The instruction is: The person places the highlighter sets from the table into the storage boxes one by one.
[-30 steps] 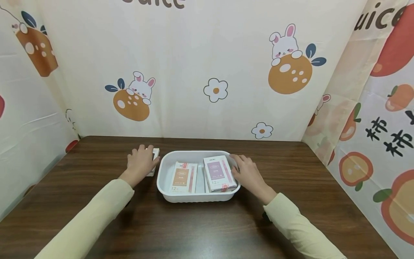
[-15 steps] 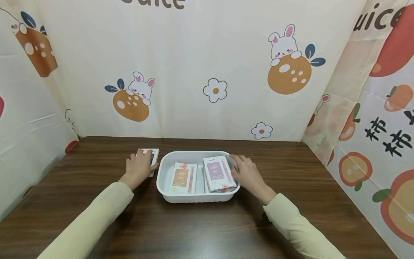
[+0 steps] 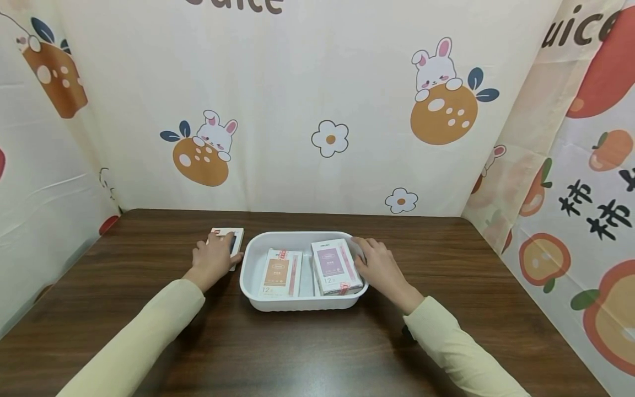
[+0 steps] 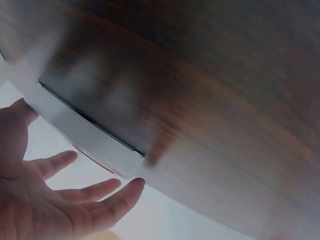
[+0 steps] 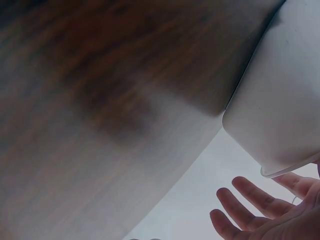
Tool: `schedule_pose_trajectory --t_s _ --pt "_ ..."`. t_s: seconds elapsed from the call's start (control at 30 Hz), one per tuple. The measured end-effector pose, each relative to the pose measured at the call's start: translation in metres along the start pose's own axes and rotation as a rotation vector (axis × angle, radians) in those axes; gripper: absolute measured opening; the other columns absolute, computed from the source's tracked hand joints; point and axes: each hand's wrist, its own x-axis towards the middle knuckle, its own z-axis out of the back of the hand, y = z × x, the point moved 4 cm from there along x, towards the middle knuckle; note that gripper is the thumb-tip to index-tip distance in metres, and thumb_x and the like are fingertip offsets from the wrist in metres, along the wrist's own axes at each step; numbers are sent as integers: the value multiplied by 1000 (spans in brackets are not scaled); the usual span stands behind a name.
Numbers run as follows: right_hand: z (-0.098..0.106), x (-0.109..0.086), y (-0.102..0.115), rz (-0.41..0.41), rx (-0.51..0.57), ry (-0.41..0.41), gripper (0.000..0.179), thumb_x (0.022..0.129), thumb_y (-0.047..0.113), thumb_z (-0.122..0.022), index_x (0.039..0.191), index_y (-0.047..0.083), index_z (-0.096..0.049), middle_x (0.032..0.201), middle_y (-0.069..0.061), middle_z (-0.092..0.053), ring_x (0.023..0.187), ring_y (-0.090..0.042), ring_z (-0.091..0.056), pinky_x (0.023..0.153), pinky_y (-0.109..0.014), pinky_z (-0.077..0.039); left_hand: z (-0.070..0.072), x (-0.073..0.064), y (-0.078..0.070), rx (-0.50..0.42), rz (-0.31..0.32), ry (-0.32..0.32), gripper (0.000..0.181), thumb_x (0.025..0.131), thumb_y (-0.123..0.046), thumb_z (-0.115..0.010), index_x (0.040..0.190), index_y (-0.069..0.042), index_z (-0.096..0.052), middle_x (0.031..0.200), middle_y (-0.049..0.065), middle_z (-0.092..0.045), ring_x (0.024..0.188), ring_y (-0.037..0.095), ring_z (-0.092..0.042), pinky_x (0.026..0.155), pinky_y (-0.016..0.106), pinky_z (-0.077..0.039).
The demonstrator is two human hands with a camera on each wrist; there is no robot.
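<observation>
My left hand [image 3: 212, 259] lies over a white box [image 3: 238, 238] on the table, left of a white plastic tray [image 3: 258, 300]. In the left wrist view the thumb sits at one side of the box [image 4: 90, 132] and the fingers [image 4: 125, 200] reach its other side, spanning it. A dark patch shows on its top; the rest is covered by the hand. My right hand [image 3: 384, 270] touches the tray's right rim. In the right wrist view its fingers [image 5: 245, 215] extend nearly straight beside the tray wall [image 5: 280, 100].
Inside the tray lie an orange-labelled box [image 3: 276, 273] at left and a purple-labelled box [image 3: 333, 264] at right, which leans. The brown wooden table [image 3: 297, 353] ends at a printed cloth backdrop [image 3: 288, 165], with more cloth on both sides.
My left hand has drawn slightly back and lower over the white box, so more of its far end shows. The right hand and tray have stayed put.
</observation>
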Motion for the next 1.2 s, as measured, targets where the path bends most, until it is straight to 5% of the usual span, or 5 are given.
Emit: schedule_pose_trajectory --t_s 0.53,1.2 --pt "0 0 0 -6 -5 10 41 85 15 -54 126 9 -52 116 -16 -59 97 -33 -54 81 -49 -44 -4 6 4 -55 13 24 60 86 -34 -59 132 -1 -41 117 43 -40 96 61 -44 74 66 -43" --pt "0 0 -1 1 16 9 41 86 14 -54 126 8 -52 117 -17 -58 99 -34 -55 82 -51 -44 10 3 3 -57 11 -9 58 87 -33 -57 132 -1 -39 121 42 -37 96 60 -42 77 67 -39"
